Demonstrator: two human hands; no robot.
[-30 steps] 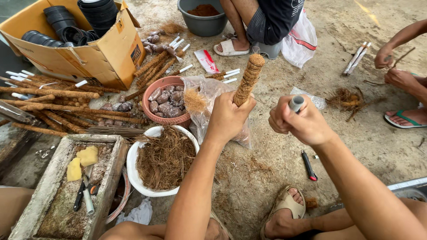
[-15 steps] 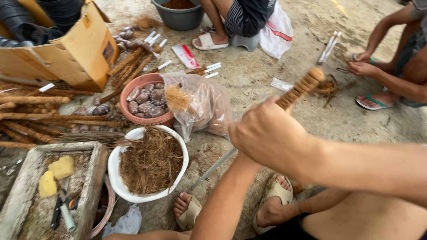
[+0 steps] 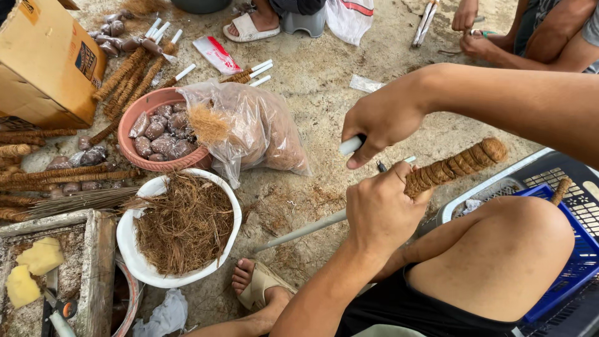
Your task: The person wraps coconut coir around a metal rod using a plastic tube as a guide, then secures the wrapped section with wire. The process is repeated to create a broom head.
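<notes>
The left hand (image 3: pixel 380 215) is closed around a long pale stick (image 3: pixel 299 231) just below its fibre-wrapped end (image 3: pixel 458 163), a brown coil of coconut-like fibre that points up and to the right, over the rim of a white basket (image 3: pixel 480 193). The bare length of the stick slants down to the left, toward the sandy ground (image 3: pixel 324 81) near a sandalled foot (image 3: pixel 259 284). The right hand (image 3: pixel 384 118) sits just above the left, fist closed on a small white cylindrical handle (image 3: pixel 350 145); what the tool's working end is cannot be told, since the hand hides it.

To do this step well, judging from the grip, the left hand should stay close under the wrap so the coil cannot loosen, and the stick should be turned rather than the wrist bent. The right hand's tool is best kept touching the fibre near the left thumb, where the wrap ends, so tension stays even.

Outward from the hands: a white bowl (image 3: pixel 134 262) of loose brown fibre lies to the left, with a pink bowl (image 3: pixel 128 153) of small wrapped brown lumps behind it and a clear plastic bag (image 3: pixel 262 125) leaning against that. Finished wrapped sticks (image 3: pixel 128 78) lie in a row beside a cardboard box (image 3: pixel 43 62). A blue crate (image 3: pixel 574 231) sits inside the basket at the right. 2 other people sit at the far edge, their hands (image 3: pixel 474 43) busy with their own pieces.
</notes>
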